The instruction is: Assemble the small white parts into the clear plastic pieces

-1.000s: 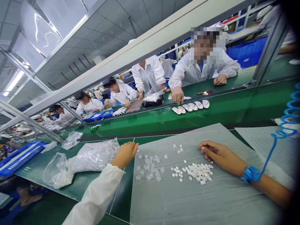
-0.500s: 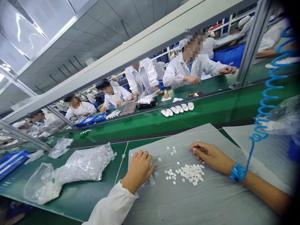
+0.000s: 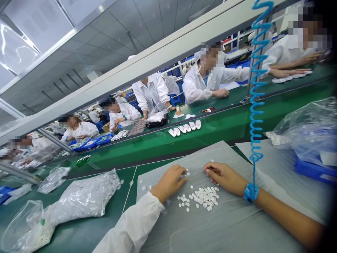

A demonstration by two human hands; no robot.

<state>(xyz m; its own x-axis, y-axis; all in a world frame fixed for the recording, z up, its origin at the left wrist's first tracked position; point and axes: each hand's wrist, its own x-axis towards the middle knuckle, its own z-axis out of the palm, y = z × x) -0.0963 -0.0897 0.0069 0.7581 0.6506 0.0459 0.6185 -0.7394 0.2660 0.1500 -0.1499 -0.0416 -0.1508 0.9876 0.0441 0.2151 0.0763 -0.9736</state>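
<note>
On the grey sheet (image 3: 200, 228) lies a pile of small white discs (image 3: 206, 197), with several more scattered at its left. My left hand (image 3: 171, 181) is palm down behind the pile, thumb apart from the fingers. Its fingertips are at a few small white and transparent pieces (image 3: 187, 172). More transparent pieces lie beside and under the left wrist. To the right, my right hand (image 3: 221, 175) rests behind the pile, fingers curled and thumb against them; what they hold, if anything, is hidden. A blue wrist strap (image 3: 251, 192) with a coiled cord (image 3: 256, 123) is around my right wrist.
A large bag of transparent pieces (image 3: 86, 196) and a bag of white pieces (image 3: 39, 228) lie at left. A blue tray (image 3: 313, 168) under plastic bags stands at right. Beyond, white slipper-shaped pieces (image 3: 185, 127) rest on a green conveyor (image 3: 223, 128). Co-workers in white sit opposite.
My left hand has moved right and away from me, to the small pieces behind the pile. My right hand stays curled near the pile. The view has swung to the right.
</note>
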